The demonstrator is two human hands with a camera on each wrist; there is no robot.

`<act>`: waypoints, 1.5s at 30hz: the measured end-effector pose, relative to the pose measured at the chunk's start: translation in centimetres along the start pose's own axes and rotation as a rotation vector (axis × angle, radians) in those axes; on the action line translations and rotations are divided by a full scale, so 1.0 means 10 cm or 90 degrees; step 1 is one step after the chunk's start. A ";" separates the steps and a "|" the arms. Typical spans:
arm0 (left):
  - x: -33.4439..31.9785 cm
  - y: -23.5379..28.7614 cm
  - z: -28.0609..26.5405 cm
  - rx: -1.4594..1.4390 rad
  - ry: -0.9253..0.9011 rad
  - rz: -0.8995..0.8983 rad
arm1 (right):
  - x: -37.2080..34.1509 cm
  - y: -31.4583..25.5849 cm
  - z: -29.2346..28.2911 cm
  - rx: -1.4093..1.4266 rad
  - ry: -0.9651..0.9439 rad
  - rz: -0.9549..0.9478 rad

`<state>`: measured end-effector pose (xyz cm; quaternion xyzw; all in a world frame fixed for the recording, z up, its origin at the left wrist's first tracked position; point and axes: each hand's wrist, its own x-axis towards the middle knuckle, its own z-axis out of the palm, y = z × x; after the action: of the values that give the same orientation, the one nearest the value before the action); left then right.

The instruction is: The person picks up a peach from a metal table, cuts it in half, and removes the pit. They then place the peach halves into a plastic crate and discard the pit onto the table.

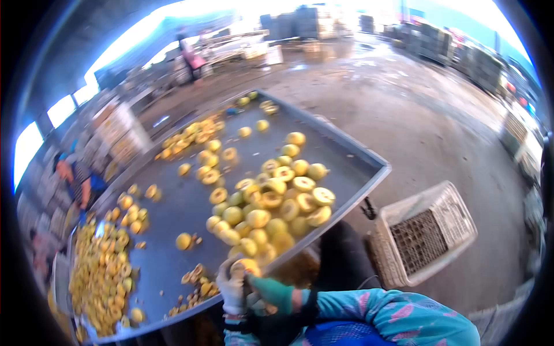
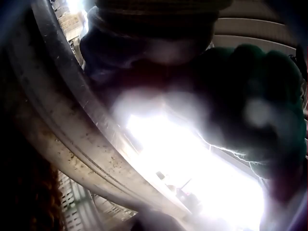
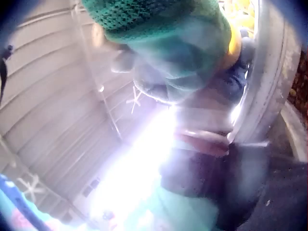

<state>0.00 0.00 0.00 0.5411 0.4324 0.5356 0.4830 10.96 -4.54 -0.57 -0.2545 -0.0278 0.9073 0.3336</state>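
Note:
In the head view my left hand (image 1: 232, 291), in a white glove, grips a yellow peach (image 1: 248, 266) at the near edge of the metal table (image 1: 173, 230). My right hand (image 1: 276, 295), in a green glove, is right up against that peach from the other side. The right wrist view shows the green glove (image 3: 178, 53) with bent fingers and a sliver of the peach (image 3: 235, 45) beyond; I cannot tell what they hold. Just past the hands lies a heap of whole and halved peaches (image 1: 259, 218). Glare and shadow hide much in the left wrist view.
More peach halves (image 1: 107, 271) are piled along the table's left side, with pits and scraps (image 1: 199, 282) near the front edge. A plastic crate (image 1: 381, 254) stands on the floor at right. Another person (image 1: 78, 179) works at the far left side.

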 end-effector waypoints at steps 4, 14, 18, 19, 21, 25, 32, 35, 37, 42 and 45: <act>0.01 -0.01 -0.07 -0.023 0.026 -0.018 | -0.20 -0.23 0.32 -0.368 0.141 -0.025; -0.17 0.15 -0.19 -0.108 -0.063 -0.040 | -0.32 -0.10 0.14 0.059 -0.189 0.135; -0.21 0.15 -0.19 -0.270 -0.066 -0.097 | -0.37 -0.08 0.21 0.009 -0.194 0.123; -0.23 0.11 -0.24 -0.278 -0.049 -0.098 | -0.34 -0.08 0.21 -0.010 -0.200 0.142; -0.26 0.06 -0.28 -0.318 -0.015 -0.072 | -0.31 -0.20 0.24 -0.140 -0.134 0.194; -0.24 0.14 -0.39 -0.378 -0.035 -0.113 | -0.29 0.07 0.44 -0.147 -0.119 0.073; -0.24 0.18 -0.41 -0.334 -0.016 -0.119 | -0.22 0.09 0.44 -0.074 -0.101 0.105; -0.22 0.19 -0.38 -0.303 -0.001 -0.146 | -0.21 0.06 0.43 -0.159 -0.060 0.109; -0.22 0.05 -0.38 -0.344 -0.028 -0.156 | -0.21 0.05 0.43 -0.158 -0.054 0.095; -0.34 0.07 -0.15 -0.497 0.099 -0.147 | -0.13 0.11 0.26 0.131 -0.294 0.170; -0.43 0.04 -0.31 -0.624 0.172 -0.201 | -0.28 0.08 0.33 0.020 -0.317 0.189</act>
<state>-3.31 -4.17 -0.43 0.1066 0.2658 0.6604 0.6941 10.70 -6.50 3.33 -0.0201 -0.0574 0.9810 0.1841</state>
